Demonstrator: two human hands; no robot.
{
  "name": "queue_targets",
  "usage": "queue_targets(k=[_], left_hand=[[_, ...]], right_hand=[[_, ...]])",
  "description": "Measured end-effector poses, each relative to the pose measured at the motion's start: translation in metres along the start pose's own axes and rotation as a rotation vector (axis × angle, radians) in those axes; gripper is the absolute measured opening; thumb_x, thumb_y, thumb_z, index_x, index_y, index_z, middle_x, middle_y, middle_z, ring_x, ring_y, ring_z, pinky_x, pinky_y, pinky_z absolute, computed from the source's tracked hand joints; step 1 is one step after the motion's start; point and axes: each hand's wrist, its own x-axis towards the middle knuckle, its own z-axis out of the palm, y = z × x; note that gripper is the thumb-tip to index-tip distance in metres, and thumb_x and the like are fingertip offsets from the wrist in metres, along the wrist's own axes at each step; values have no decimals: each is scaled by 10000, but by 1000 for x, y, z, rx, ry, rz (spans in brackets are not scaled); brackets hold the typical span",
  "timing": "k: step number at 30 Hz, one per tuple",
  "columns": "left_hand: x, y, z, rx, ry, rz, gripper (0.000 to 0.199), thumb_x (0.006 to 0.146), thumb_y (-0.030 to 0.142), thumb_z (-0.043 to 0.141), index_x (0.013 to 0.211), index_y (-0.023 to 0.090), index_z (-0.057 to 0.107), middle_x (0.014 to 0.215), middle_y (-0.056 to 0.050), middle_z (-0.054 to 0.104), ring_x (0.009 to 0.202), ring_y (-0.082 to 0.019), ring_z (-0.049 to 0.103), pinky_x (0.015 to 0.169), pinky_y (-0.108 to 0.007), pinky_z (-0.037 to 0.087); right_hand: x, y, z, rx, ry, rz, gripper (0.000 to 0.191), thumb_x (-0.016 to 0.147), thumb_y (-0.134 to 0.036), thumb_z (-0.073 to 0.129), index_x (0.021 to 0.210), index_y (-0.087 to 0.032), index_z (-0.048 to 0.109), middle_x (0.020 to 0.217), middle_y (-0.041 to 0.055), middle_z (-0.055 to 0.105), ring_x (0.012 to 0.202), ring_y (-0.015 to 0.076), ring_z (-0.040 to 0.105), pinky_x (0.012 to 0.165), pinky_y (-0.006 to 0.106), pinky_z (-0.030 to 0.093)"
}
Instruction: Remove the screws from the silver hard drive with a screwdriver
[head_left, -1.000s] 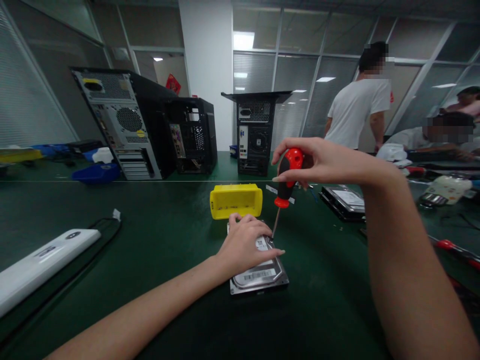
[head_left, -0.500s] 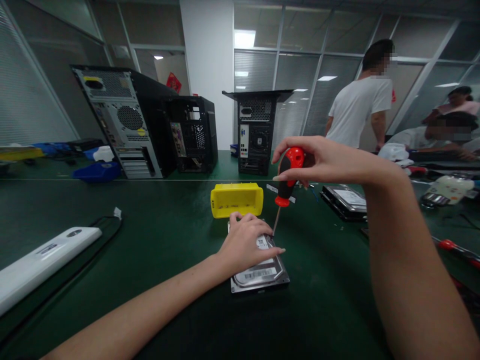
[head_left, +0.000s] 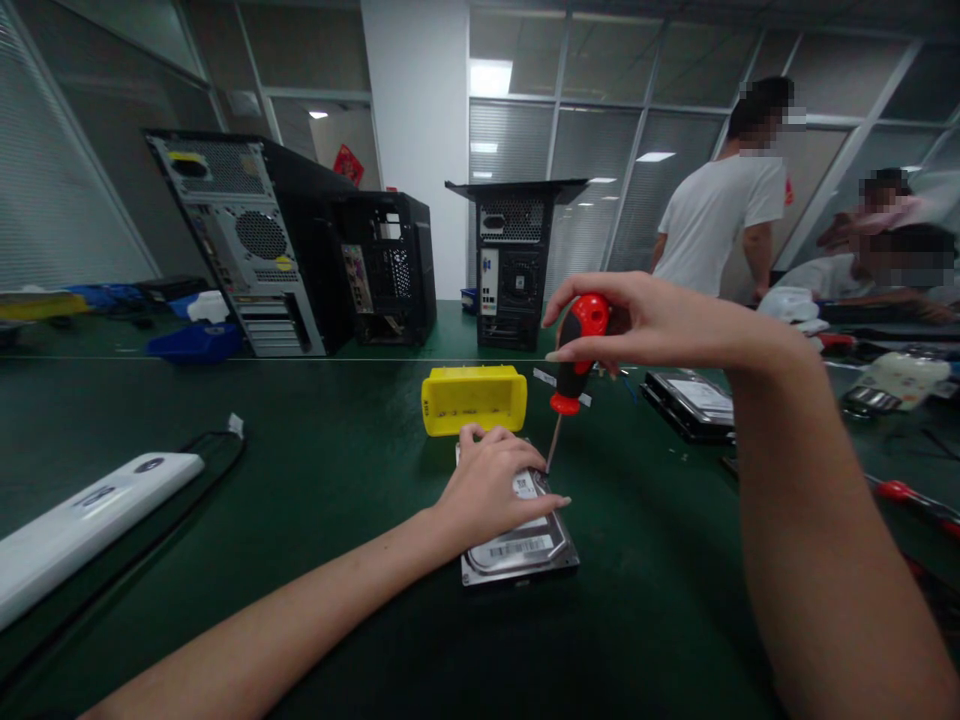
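Note:
A silver hard drive [head_left: 517, 556] lies flat on the green table, its label partly covered by my left hand [head_left: 491, 480]. That hand grips the drive from above, with the thumb stretched across its right side. My right hand [head_left: 622, 320] holds a red and black screwdriver [head_left: 574, 365] by the handle, fingers wrapped round it from above. The screwdriver tilts slightly, and its tip reaches the drive's far right corner, close to my left fingertips. Whether a screw sits under the tip is hidden. Just beyond the drive stands a yellow bin [head_left: 474, 388] with small bits inside.
Computer cases [head_left: 300, 230] stand along the back. Another hard drive [head_left: 694, 400] lies to the right, near red-handled tools [head_left: 892, 490]. A white power strip [head_left: 97, 520] with a black cable is at left. A person [head_left: 720, 210] in white stands behind; others sit at far right.
My hands, the screwdriver and the hard drive hold the same positions. In the background at far right, a person in pink has shifted.

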Motion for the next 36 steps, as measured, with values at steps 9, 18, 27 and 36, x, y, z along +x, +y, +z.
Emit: queue_targets(k=[9,18,27,36], left_hand=[[0,1,-1,10,-15,-2,385,812,585,569,955,242,671,1059,3,689,1007,-250,545,872,-450,266],[0,0,0,-4,-1,1,391,802,587,583,944,234,674,1051,-12,694,999,-259,547,873,-461,262],[0,1,-1,31,-16,-8,400,796,592,588,962,238,677,1061,3,693,1009,-250,546,872,-441,272],[0,0,-1,9,-8,1,389,804,583,582,957,237,672,1065,-3,695,1009,-259,547,879,-461,268]], right_hand=[[1,-3,2,38,-26,25,395,763,-425,625,1078,-191,583,1001,53,630,732,153,596,600,269,458],[1,-3,2,42,-21,29,399,756,-426,625,1077,-193,585,1022,52,623,793,167,597,644,282,468],[1,-3,1,20,-17,21,418,749,-443,630,1077,-186,598,1018,65,639,806,182,595,652,298,456],[1,-4,1,31,-16,19,400,758,-434,622,1069,-185,597,1019,65,641,820,187,602,656,296,459]])
